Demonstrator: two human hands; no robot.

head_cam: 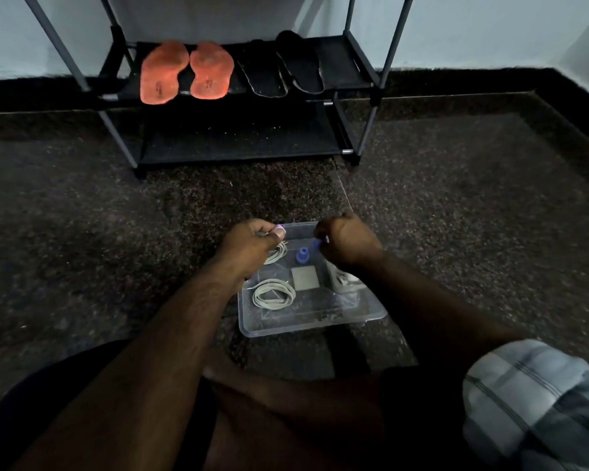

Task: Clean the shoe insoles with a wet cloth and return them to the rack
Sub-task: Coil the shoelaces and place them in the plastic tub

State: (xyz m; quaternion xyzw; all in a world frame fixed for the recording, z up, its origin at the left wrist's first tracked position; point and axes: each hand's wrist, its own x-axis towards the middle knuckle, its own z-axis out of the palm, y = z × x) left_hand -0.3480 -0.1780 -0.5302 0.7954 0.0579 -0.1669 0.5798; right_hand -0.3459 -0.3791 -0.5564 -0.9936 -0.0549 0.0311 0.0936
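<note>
Dim light, floor-level work in front of the rack.

Four insoles on the rack's upper shelf: orange pair at left, side by side and touching; dark pair just beside them at right, overlapping slightly. All four untouched and well apart from both hands.

Clear plastic tub on the floor, near the knees. Inside: two coiled pale laces, a small grey square, a blue cap-like piece.

Left hand curled at the tub's far rim, thumb pressed down; whether clamped on the rim or on something pale, cannot tell. Right hand closed, fingertips pinched on a small blue item over the tub.

No wet cloth identifiable; grey square possibly it, too small to confirm.

Risks, as judged:
- Tub light; uneven pull from two hands could tip it and scatter contents.
- Any water inside hard to see in this light; a spill on the polished floor means slipping.
- Orange insoles overhang the shelf front; a careless reach could knock them off.
- Dark insoles nearly vanish against the black shelf; one easily missed.
</note>
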